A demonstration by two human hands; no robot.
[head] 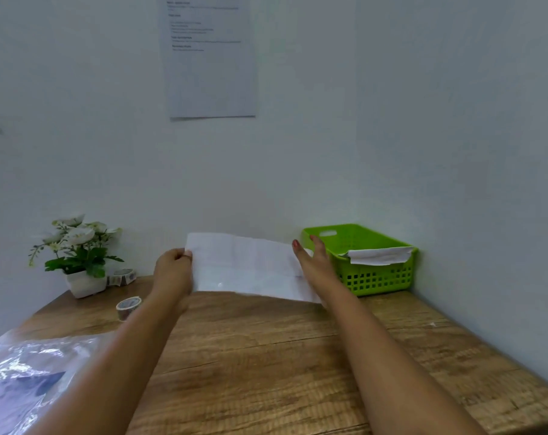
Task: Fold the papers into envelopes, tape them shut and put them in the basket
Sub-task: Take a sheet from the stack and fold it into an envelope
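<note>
We see a thin, creased white paper [247,265] held up over the wood-grain table [266,356] at mid-frame. The left hand [172,268] pinches its left edge with curled fingers. The right hand [316,262] clamps the right edge, thumb in front and straight fingers behind. Just right of it sits the green plastic basket [376,277] with lattice walls, a folded white envelope [379,255] resting across its rim. At left we note a patterned tape roll [128,307] and a crinkled plastic bag [24,372].
</note>
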